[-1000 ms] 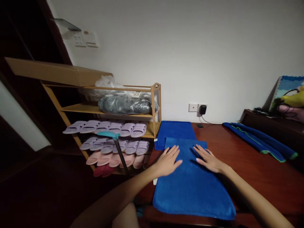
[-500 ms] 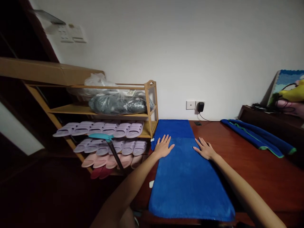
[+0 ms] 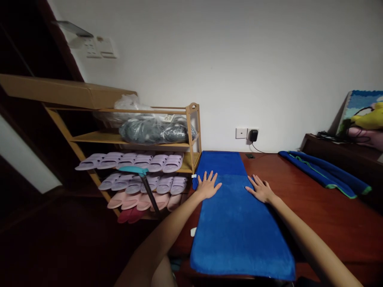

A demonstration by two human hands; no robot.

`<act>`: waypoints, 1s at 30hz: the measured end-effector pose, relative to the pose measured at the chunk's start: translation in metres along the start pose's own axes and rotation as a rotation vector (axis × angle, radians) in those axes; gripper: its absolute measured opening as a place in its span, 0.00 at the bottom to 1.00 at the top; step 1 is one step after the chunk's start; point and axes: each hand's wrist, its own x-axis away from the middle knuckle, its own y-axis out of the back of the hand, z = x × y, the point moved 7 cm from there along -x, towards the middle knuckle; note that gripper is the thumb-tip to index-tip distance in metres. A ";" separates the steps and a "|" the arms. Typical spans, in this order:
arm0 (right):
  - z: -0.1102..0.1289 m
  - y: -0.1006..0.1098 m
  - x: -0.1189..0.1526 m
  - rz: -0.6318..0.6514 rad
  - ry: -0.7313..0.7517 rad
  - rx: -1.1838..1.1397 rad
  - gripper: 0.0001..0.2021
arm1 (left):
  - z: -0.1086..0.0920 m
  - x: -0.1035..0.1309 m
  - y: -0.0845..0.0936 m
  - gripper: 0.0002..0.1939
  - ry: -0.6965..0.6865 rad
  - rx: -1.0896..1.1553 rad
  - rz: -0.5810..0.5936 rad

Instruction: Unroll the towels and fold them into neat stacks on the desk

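A long blue towel (image 3: 239,227) lies lengthwise on the reddish-brown wooden table (image 3: 323,215), its near end at the table's front edge. Toward the wall its far part is a darker blue, with a straight line across where the two shades meet. My left hand (image 3: 207,185) rests flat on the towel's left edge just below that line, fingers spread. On the right edge, at about the same height, my right hand (image 3: 259,189) lies with fingers apart. Neither hand grips anything. Small white tags (image 3: 193,231) stick out at the towel's left side.
Another blue cloth with green edging (image 3: 326,175) lies folded at the table's right. Left of the table stands a wooden rack (image 3: 191,139) with rows of slippers (image 3: 161,162) and a plastic-wrapped bundle (image 3: 157,129). A black plug (image 3: 253,135) sits in the wall socket.
The view has shifted slightly, so the rack and towel appear a little farther right. Both hands stay flat at the same places on the towel.
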 end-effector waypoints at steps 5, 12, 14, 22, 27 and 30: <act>0.001 0.000 0.020 -0.023 0.017 -0.004 0.40 | -0.008 0.018 0.002 0.39 -0.012 0.008 -0.002; 0.004 0.001 0.049 -0.022 0.019 -0.020 0.39 | -0.019 0.043 0.005 0.38 -0.043 -0.043 -0.086; 0.006 0.002 0.055 -0.017 0.019 -0.026 0.39 | -0.021 0.047 0.005 0.38 -0.053 -0.055 -0.099; -0.004 0.013 0.051 -0.017 -0.002 -0.203 0.33 | -0.013 0.040 0.019 0.28 -0.109 0.051 -0.132; -0.040 0.027 0.035 -0.157 -0.147 -0.214 0.25 | 0.009 0.019 0.032 0.15 -0.104 0.156 -0.167; -0.054 0.027 0.028 -0.151 -0.201 -0.242 0.17 | 0.022 0.007 0.034 0.10 -0.051 0.206 -0.148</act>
